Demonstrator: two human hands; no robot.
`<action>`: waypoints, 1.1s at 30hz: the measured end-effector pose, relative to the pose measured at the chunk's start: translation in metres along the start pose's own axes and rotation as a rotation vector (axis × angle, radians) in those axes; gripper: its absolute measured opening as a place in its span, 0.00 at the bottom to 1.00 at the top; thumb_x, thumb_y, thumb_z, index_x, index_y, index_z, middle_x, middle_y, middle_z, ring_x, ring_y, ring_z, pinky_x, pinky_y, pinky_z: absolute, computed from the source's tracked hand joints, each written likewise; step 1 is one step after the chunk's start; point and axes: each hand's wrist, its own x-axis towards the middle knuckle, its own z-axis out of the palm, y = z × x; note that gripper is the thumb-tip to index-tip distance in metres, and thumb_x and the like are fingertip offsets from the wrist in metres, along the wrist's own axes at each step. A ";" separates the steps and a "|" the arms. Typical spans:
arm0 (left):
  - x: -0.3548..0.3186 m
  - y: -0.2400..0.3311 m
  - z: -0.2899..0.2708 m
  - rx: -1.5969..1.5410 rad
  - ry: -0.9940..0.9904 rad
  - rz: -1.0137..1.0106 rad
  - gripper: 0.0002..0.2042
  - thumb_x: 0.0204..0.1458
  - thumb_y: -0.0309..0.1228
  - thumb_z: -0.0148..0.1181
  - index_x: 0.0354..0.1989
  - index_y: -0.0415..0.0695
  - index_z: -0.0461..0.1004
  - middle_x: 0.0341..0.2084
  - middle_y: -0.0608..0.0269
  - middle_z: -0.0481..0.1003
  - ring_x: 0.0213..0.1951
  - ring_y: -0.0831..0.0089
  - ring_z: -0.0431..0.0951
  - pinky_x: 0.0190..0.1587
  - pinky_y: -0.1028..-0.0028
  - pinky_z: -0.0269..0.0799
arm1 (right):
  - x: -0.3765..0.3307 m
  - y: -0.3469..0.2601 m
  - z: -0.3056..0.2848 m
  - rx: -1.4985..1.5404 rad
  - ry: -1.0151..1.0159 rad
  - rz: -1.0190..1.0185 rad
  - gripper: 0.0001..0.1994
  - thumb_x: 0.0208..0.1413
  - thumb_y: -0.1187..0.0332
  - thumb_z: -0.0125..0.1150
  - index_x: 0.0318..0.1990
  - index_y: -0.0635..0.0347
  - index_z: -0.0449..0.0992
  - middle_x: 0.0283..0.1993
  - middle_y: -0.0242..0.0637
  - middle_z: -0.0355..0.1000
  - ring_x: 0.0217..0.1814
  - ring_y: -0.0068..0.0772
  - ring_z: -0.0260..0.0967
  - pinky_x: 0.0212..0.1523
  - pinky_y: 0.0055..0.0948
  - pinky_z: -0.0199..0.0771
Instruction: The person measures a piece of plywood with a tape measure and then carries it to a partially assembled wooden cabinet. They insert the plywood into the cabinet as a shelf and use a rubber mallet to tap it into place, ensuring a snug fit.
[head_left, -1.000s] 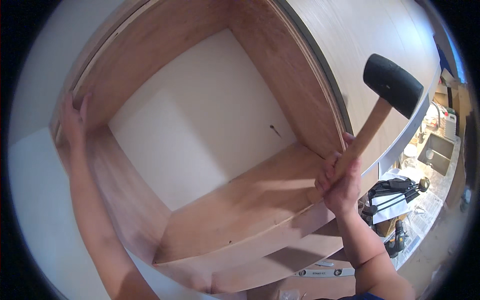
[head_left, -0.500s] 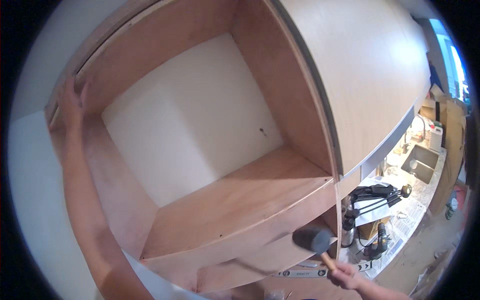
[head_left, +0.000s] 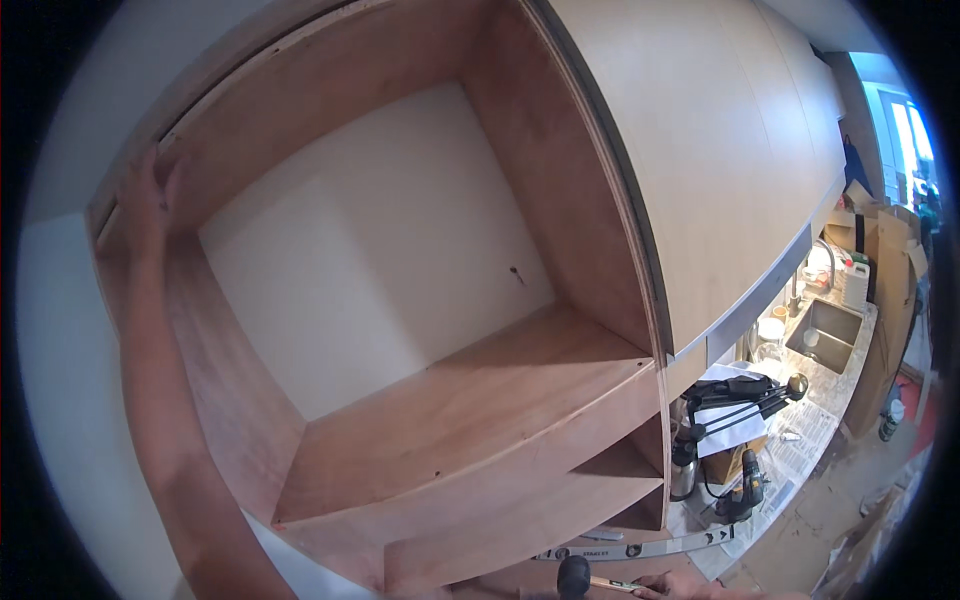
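Observation:
An open wooden cabinet (head_left: 500, 385) with reddish-brown panels and a pale back fills the middle. At its upper left corner my left hand (head_left: 150, 195) grips the front edge, thumb on the inner side and fingers at the rim. Low in the picture, below the cabinet, my right hand (head_left: 670, 585) is closed round the light wooden handle of a black-headed mallet (head_left: 574, 577). The mallet head is apart from the panels, and part of that hand is cut off by the lower edge.
Pale cabinet doors (head_left: 680, 170) adjoin on the right. Beneath them, a paper-covered counter holds a cordless drill (head_left: 745, 490), a folded black tripod (head_left: 745, 400) and a sink (head_left: 825, 335). A long spirit level (head_left: 640, 549) lies under the cabinet. Cardboard (head_left: 885, 310) stands at far right.
My right hand has lowered the mallet, from in front of the small lower compartment down to the picture's bottom edge. My left hand stays at the cabinet corner. The view has shifted slightly.

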 end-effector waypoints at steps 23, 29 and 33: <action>0.008 0.014 0.012 -0.046 -0.034 -0.030 0.27 0.56 0.50 0.68 0.58 0.45 0.77 0.52 0.44 0.79 0.53 0.44 0.78 0.57 0.52 0.74 | 0.048 -0.203 -0.153 0.447 0.631 -0.750 0.26 0.71 0.44 0.45 0.54 0.62 0.71 0.28 0.31 0.68 0.19 0.20 0.61 0.17 0.22 0.58; 0.013 0.044 -0.050 -0.033 -0.037 -0.082 0.29 0.51 0.50 0.70 0.54 0.40 0.77 0.54 0.46 0.77 0.57 0.45 0.73 0.61 0.52 0.67 | 0.086 -0.317 -0.222 0.564 0.970 -0.963 0.25 0.76 0.50 0.41 0.65 0.60 0.71 0.30 0.28 0.67 0.21 0.14 0.59 0.20 0.18 0.58; 0.009 0.032 -0.043 -0.017 0.036 -0.013 0.27 0.52 0.51 0.70 0.51 0.41 0.77 0.52 0.47 0.77 0.55 0.46 0.73 0.59 0.51 0.67 | 0.107 -0.367 -0.253 0.526 1.055 -1.022 0.24 0.76 0.51 0.43 0.64 0.59 0.73 0.31 0.23 0.64 0.26 0.11 0.57 0.25 0.15 0.57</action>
